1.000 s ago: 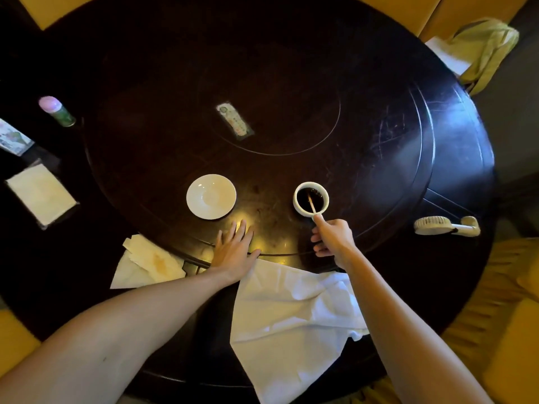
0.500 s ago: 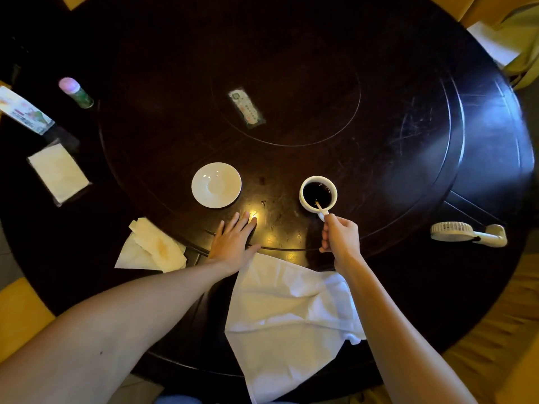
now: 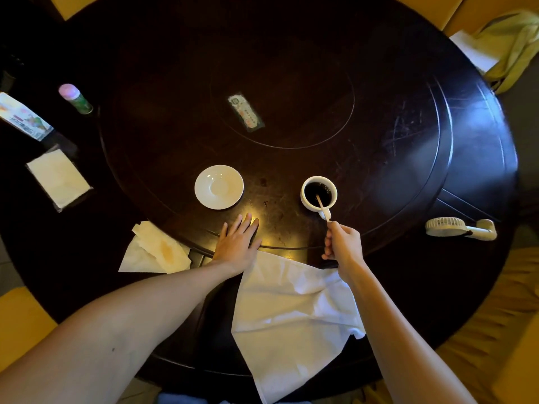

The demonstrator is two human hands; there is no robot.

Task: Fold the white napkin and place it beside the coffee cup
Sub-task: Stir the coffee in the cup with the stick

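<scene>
Folding not begun: the white napkin (image 3: 291, 313) lies rumpled while the right hand (image 3: 342, 244), fingers pinching the stirrer (image 3: 323, 208), works the coffee cup (image 3: 318, 193). The left hand (image 3: 237, 243) rests flat, fingers slightly spread; next, both must free up to flatten the cloth

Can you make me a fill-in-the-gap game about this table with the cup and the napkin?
1. The right hand holds a thin stick that dips into the ____.
2. The left hand lies ____ on the dark table, fingers spread.
3. The white napkin is not yet ____; it lies loose over the table's near edge.
4. The small white saucer has ____ standing on it.

Missing words: coffee cup; flat; folded; nothing
</scene>
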